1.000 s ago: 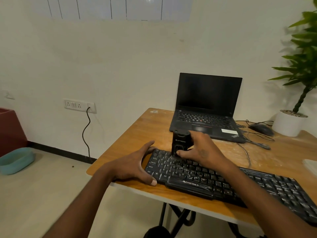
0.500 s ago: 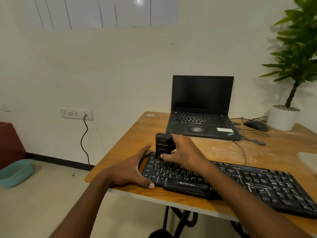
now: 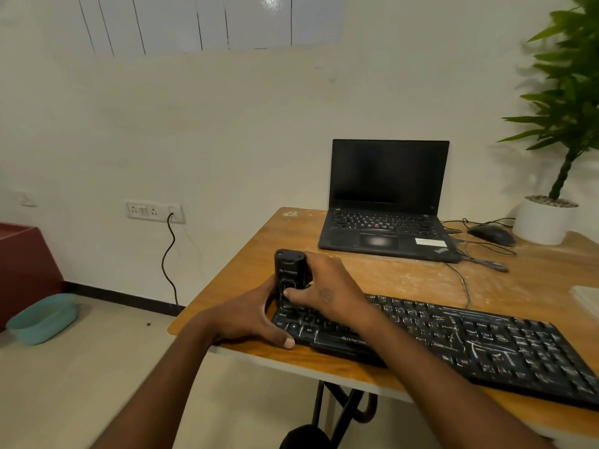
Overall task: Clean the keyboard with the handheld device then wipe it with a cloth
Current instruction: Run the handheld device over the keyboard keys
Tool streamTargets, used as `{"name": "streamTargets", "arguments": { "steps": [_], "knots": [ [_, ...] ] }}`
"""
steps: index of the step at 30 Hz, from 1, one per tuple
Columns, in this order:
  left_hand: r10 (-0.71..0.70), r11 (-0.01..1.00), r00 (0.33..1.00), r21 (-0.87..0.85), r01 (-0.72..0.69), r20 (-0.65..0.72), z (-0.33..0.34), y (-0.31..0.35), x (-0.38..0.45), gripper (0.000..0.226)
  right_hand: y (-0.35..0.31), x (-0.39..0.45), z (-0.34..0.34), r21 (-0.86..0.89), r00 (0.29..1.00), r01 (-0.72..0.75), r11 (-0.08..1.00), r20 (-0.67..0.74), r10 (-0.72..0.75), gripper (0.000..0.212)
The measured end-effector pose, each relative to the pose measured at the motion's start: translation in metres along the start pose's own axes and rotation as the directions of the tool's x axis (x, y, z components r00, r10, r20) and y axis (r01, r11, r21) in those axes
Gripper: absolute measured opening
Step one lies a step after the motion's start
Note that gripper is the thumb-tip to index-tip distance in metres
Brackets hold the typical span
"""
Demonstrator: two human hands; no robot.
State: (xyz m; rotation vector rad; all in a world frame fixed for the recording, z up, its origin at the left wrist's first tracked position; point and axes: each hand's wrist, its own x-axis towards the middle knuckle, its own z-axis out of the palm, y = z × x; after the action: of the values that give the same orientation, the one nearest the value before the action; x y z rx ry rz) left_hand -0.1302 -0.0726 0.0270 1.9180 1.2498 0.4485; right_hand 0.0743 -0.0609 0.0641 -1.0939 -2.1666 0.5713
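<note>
A black keyboard (image 3: 453,338) streaked with white dust lies along the front of the wooden table (image 3: 405,280). My right hand (image 3: 327,290) grips a small black handheld device (image 3: 289,270) that stands upright on the keyboard's far left corner, thumb on its front. My left hand (image 3: 249,315) holds the keyboard's left end, thumb on the front edge and fingers round the back corner. A pale folded cloth (image 3: 586,301) shows at the right edge of the table.
An open black laptop (image 3: 387,202) sits at the back of the table, with a black mouse (image 3: 491,234) and loose cables to its right. A potted plant (image 3: 547,218) stands at the back right. On the floor at left lies a teal bowl (image 3: 40,319).
My right hand has slid the device leftwards along the keyboard's back rows to the left corner. My left hand has kept its hold on the keyboard's left end.
</note>
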Motion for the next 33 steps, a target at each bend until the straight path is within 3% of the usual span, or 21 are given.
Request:
{"name": "streamTargets", "arguments": {
  "steps": [6, 12, 20, 26, 33],
  "knots": [
    [-0.032, 0.999, 0.999, 0.001, 0.032, 0.002, -0.001, -0.005, 0.0, 0.129, 0.01, -0.024, -0.029, -0.027, 0.999, -0.028, 0.999, 0.018, 0.029, 0.042],
    [-0.032, 0.999, 0.999, 0.005, 0.032, 0.002, -0.001, -0.005, 0.002, 0.13, 0.011, -0.042, -0.04, -0.006, 0.998, -0.07, 0.998, -0.007, 0.07, 0.041],
    [-0.032, 0.999, 0.999, 0.036, 0.032, -0.004, 0.0, 0.0, 0.001, 0.1, -0.009, -0.011, 0.004, 0.034, 1.0, -0.008, 0.999, 0.015, 0.007, 0.045],
    [-0.029, 0.999, 1.0, 0.03, 0.029, 0.007, -0.001, -0.005, 0.002, 0.129, 0.003, -0.046, -0.033, 0.001, 0.997, -0.074, 0.997, 0.03, 0.074, 0.046],
    [0.004, 1.0, 1.0, 0.012, -0.004, -0.002, 0.0, -0.004, 0.001, 0.123, -0.011, -0.051, -0.022, 0.025, 0.999, -0.048, 0.999, 0.003, 0.047, 0.043]
  ]
}}
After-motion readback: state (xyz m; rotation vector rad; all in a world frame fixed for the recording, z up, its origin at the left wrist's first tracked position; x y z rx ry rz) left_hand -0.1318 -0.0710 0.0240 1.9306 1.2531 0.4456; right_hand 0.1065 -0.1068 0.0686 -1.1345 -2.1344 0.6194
